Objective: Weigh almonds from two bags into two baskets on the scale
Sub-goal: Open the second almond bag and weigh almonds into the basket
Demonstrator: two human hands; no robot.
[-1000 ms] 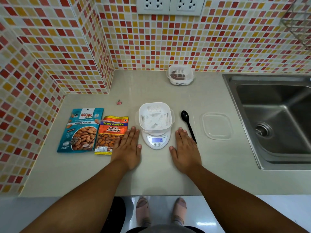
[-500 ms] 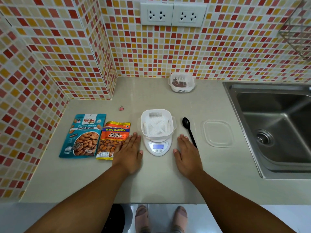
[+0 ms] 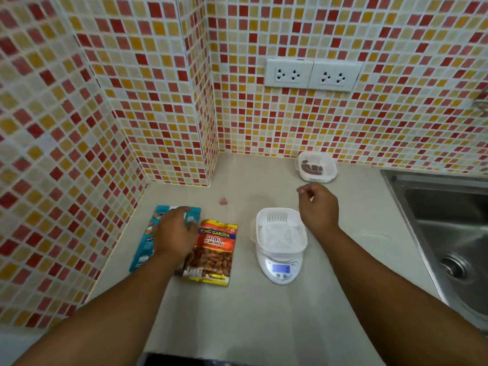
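A blue almond bag [image 3: 144, 244] and an orange salted almonds bag [image 3: 214, 249] lie flat side by side on the left of the counter. My left hand [image 3: 174, 233] rests on the blue bag with its fingers curled around the top edge. An empty white basket [image 3: 280, 231] sits on the small white scale [image 3: 281, 269], whose display is lit. My right hand [image 3: 318, 207] hovers just right of and behind that basket, palm down and fingers loosely curled, so what lies under it is hidden. A second white basket [image 3: 317, 167] with something dark inside stands by the back wall.
A steel sink [image 3: 454, 233] takes up the right side, its rim close to my right arm. A tiny pink clip [image 3: 224, 201] lies behind the bags. Tiled walls close off the left and back, with two sockets [image 3: 311, 75] above.
Both hands have lifted off the counter beside the scale. The left went left onto the blue bag, the right went forward past the basket. My head has turned left and up.
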